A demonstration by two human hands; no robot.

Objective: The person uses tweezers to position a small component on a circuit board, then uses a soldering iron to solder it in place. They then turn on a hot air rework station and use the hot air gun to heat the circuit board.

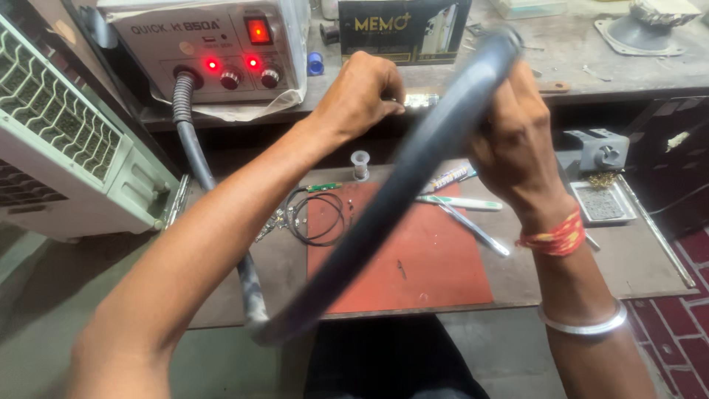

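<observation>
Both hands were raised over the far edge of the bench. The right hand (513, 140) was wrapped around the hot-air handpiece (480, 74) — blurred, its thick black hose (384, 214) sweeping down to the near left. The left hand (362, 96) was pinched shut on the metal nozzle tip (421, 100). The hose looked rubbery, stiffly springy; the handle seemed the safest hold. An orange work mat (436, 258) lay below.

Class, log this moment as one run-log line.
left hand: pinching small metal part | right hand: gripping black hose | below: red mat, wire coil | rework station: lit
</observation>
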